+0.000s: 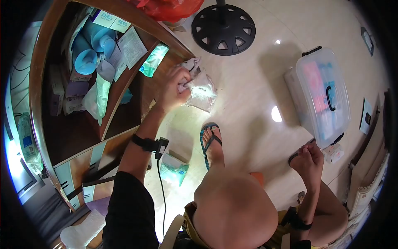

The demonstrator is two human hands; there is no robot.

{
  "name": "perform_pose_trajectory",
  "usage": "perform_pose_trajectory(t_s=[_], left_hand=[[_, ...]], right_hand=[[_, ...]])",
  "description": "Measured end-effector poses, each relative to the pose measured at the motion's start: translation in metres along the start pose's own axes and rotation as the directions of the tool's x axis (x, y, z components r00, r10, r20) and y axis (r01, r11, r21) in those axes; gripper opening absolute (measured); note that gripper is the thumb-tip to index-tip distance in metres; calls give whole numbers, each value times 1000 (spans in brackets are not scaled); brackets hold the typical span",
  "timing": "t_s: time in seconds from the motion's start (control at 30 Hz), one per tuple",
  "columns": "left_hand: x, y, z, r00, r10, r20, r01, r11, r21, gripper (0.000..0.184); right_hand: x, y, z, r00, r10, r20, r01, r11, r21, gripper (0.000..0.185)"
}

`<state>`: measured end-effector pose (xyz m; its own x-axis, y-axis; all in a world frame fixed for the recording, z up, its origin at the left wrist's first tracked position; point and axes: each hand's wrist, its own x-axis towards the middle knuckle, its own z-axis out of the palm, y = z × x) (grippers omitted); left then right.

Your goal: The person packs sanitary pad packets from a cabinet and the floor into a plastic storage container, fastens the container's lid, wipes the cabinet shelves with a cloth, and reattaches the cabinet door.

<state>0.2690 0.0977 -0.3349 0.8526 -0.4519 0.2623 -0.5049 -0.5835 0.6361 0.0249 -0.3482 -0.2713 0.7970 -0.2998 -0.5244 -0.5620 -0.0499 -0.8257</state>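
My left hand [176,87] is closed around a crumpled greyish-white cloth [203,92], beside the open wooden cabinet [118,18]. Part of the cloth hangs over the cabinet's edge, brightly lit. Just left of the hand, a green and white soft packet [154,60] lies on the cabinet's wooden surface. My right hand [313,157] is held with its fingers curled in, over my right foot near the lower corner of the clear lidded plastic box [306,99]. Nothing shows in that hand.
Blue bottles [86,58], small boxes [110,20] and papers [132,46] crowd the shelves. A round black stand base [224,29] and a red plastic bag [166,8] are at the top. Another green packet [174,170] lies on the floor by my left foot [212,145].
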Motion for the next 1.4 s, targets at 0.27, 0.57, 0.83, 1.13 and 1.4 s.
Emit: perform_pose_trajectory(t_s=[0.27,0.57,0.83,1.13,1.4], left_hand=[[32,-62,-15,867,-403,-293,477,501,722,64],[-39,-136,-65,965,-179,-192,263,647,715,46],[-93,-109,-99,951,-301,-72,254,628,735,38],[-79,-134,-86,935,-343,-92,281,557,781,36],[-72,-164,-53,933,-285,-221,340,491,802,28]], right_hand=[[-7,-8,9,999,49,-13,-49,999,-23,11],[-4,-15,13,995,102,-9,-102,995,-15,12],[-4,0,4,994,98,45,-95,993,-69,11],[-4,-1,12,996,86,25,-82,986,-146,9],[-3,6,10,989,136,51,-130,985,-116,8]])
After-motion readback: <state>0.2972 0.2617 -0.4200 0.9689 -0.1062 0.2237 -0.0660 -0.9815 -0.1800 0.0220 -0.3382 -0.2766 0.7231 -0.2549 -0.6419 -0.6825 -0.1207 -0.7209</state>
